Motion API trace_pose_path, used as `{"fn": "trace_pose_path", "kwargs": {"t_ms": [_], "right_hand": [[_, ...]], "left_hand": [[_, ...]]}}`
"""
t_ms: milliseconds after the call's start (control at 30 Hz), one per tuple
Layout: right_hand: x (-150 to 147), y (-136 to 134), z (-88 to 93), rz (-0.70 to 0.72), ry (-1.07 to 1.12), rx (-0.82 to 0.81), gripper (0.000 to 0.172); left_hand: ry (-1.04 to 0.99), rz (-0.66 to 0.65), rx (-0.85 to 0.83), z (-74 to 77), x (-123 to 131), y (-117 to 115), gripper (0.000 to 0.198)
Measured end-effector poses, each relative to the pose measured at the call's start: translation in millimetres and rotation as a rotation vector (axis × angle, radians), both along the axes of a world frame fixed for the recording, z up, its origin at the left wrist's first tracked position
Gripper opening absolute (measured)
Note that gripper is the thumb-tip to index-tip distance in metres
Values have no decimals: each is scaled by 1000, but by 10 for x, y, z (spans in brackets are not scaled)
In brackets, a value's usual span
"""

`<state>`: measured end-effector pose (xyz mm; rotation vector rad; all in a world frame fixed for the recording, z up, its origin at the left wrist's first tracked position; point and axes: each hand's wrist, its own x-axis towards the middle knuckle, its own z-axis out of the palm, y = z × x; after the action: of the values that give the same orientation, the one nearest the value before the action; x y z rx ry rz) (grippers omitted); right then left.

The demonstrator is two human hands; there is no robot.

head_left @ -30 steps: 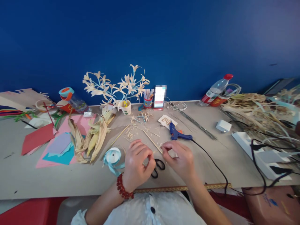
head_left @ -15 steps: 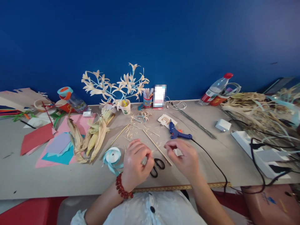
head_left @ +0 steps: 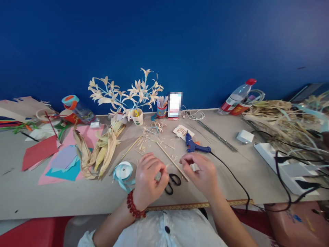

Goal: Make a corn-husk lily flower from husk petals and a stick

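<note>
My left hand (head_left: 149, 180), with a red bead bracelet on the wrist, hovers curled over the table edge, fingers pinched on something small I cannot make out. My right hand (head_left: 199, 173) is beside it, thumb and forefinger pinched together on a thin pale sliver too small to name. Between the hands lie black-handled scissors (head_left: 172, 181) and a long thin wooden stick (head_left: 172, 161). A roll of light blue ribbon (head_left: 123, 172) sits just left of my left hand. A blue glue gun (head_left: 195, 146) lies just beyond my right hand.
Dried corn husks (head_left: 102, 151) and coloured paper sheets (head_left: 64, 157) lie at the left. A husk-flower branch stands in a cup (head_left: 137, 117) at the back. A water bottle (head_left: 238, 96), a white charger (head_left: 245, 136), a husk pile (head_left: 282, 120) and black cables (head_left: 282, 178) are at the right.
My right hand has drawn away from my left, moving a little to the right, and stays pinched. The left hand has hardly moved.
</note>
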<state>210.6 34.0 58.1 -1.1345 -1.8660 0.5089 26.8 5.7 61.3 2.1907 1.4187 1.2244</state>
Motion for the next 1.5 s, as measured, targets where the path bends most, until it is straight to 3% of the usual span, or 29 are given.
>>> {"fn": "trace_pose_path", "kwargs": {"t_ms": [200,433,633,833,900,1033,1133,1267,1367,1500], "right_hand": [[-153,-68,23,145,-57,-42,7],[-1,13,10,-2,-32,7,13],[-118,-65,19,151,-44,-99,8],[-55,-20,-31,3,22,-85,10],[-27,-22,-28,12,113,-198,11],[-94,-75,-54,285,507,-693,25],[-168,-109,-104,374,791,-988,33],[-188,-131,-128,392,860,-1099,32],[-167,-144,-111,397,799,-1029,29],[-139,-158,-99,431,659,-896,25]], "left_hand": [[26,-13,-14,-6,25,11,14],[15,4,-10,3,-5,-6,15],[13,-18,-16,-1,20,15,14],[10,5,-2,-23,-17,9,14],[15,10,22,-27,-33,11,13],[64,-12,97,-44,-59,21,15],[89,-40,152,-80,-91,26,21],[25,-56,178,-150,-129,26,28],[-186,-9,84,-176,-146,22,23],[-529,-93,-332,-185,-164,9,21]]}}
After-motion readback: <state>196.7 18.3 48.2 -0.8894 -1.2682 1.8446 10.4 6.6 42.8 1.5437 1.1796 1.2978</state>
